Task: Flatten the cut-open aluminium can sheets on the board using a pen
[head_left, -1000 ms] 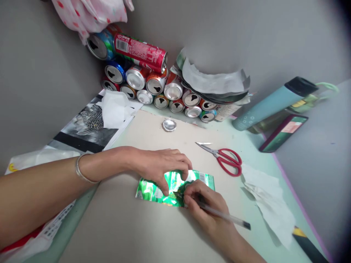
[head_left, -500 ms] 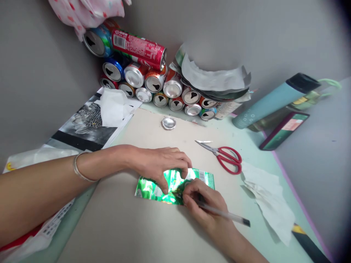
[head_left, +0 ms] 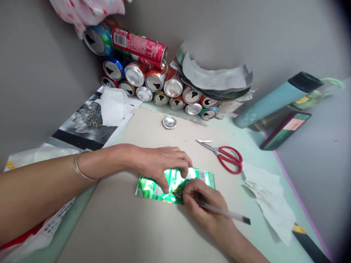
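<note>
A shiny green sheet of can metal (head_left: 153,188), printed and with a barcode, lies flat on the beige board (head_left: 115,219). My left hand (head_left: 161,164) rests over its upper edge, fingers apart, thumb and fingertips pressing on the metal. A clear pen (head_left: 219,210) with a black end cap is pinched in my right hand (head_left: 205,204), its tip touching the sheet near my left thumb. Red-handled scissors (head_left: 227,157) lie beyond my right hand, with a small loose blade (head_left: 204,141) by their points. A cut-off can bottom (head_left: 169,122) sits farther back.
Stacked drink cans (head_left: 134,73) line the back wall, with curled metal sheets (head_left: 214,75) on top at right. A blue bottle (head_left: 276,100) and a phone (head_left: 285,130) stand at right. Crumpled tissue (head_left: 271,197) lies right of the scissors; a bird picture (head_left: 87,118) lies left.
Both hands, the sheet and the pen stay almost in place. The whole view has shifted very slightly; any movement of the pen tip is too small to make out.
</note>
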Demonstrator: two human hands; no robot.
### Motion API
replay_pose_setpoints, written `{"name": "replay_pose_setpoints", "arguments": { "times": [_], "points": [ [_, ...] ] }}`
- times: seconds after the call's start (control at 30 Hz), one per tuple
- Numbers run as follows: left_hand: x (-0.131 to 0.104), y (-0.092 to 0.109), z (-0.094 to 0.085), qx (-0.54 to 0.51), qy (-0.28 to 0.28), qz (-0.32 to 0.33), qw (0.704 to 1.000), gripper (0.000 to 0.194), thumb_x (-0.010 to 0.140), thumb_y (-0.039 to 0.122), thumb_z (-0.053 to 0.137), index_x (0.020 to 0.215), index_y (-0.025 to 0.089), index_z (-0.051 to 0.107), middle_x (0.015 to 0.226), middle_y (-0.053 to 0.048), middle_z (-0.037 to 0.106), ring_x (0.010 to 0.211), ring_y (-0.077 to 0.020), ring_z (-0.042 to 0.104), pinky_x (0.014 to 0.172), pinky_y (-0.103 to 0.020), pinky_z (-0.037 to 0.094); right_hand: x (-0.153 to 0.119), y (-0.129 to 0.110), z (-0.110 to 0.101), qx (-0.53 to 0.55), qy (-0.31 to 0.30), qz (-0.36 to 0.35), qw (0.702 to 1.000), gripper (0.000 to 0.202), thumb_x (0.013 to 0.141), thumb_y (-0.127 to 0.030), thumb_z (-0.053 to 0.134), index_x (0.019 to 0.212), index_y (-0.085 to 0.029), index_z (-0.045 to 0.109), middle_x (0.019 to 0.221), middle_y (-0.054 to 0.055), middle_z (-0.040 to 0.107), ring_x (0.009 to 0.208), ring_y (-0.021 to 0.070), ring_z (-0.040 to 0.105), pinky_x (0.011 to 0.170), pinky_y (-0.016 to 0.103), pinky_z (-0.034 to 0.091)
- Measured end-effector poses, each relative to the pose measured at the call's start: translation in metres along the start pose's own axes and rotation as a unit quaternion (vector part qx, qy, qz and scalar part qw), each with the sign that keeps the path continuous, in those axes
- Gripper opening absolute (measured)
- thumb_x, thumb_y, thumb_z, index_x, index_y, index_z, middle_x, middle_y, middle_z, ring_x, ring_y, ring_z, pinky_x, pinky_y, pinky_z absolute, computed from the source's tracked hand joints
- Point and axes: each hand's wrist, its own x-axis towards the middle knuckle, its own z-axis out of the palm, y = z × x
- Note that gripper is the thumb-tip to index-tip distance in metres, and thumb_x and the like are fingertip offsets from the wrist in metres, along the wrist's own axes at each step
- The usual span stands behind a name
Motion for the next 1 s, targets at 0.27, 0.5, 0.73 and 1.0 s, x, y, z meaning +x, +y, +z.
{"name": "replay_pose_setpoints", "arguments": {
  "times": [0.27,0.5,0.73,1.0],
  "points": [
    [0.0004,-0.0017,0.0006,-0.002,0.008,0.011,1.0,0.048,0.074,0.019,0.088,0.112,0.024,0.06,0.142,-0.006,0.052,0.129,-0.0268,0.046,0.107,-0.034,0.036,0.0003,-0.0008,-0.0006,-0.008,-0.001,-0.003,1.0,0.02,0.092,-0.021,0.054,0.072,-0.021,0.054,0.067,-0.002,0.053,0.058,0.0124,0.045,0.052,0.024,0.035],
    [0.0005,-0.0013,0.0009,-0.006,0.011,0.005,1.0,0.049,0.072,0.019,0.089,0.112,0.024,0.061,0.142,-0.006,0.053,0.128,-0.0278,0.047,0.106,-0.035,0.038,0.0017,-0.0042,-0.0003,-0.002,0.001,0.008,1.0,0.017,0.091,-0.021,0.057,0.074,-0.021,0.057,0.068,-0.001,0.056,0.058,0.0129,0.046,0.051,0.025,0.036],
    [0.0008,-0.0001,-0.0002,-0.004,0.002,0.0,1.0,0.048,0.074,0.019,0.088,0.113,0.024,0.059,0.142,-0.008,0.051,0.129,-0.0282,0.046,0.107,-0.036,0.036,0.0023,-0.0057,-0.0007,-0.002,0.001,0.007,1.0,0.019,0.091,-0.021,0.055,0.072,-0.021,0.055,0.067,-0.001,0.054,0.058,0.013,0.046,0.051,0.025,0.035],
    [0.001,-0.0026,0.0012,-0.016,0.01,0.012,1.0,0.047,0.074,0.02,0.088,0.113,0.024,0.061,0.141,-0.007,0.052,0.128,-0.0275,0.046,0.107,-0.035,0.037,0.0014,-0.005,-0.0006,0.007,-0.015,0.002,1.0,0.018,0.09,-0.02,0.055,0.072,-0.021,0.054,0.068,-0.001,0.054,0.059,0.0131,0.046,0.052,0.025,0.035]
  ]
}}
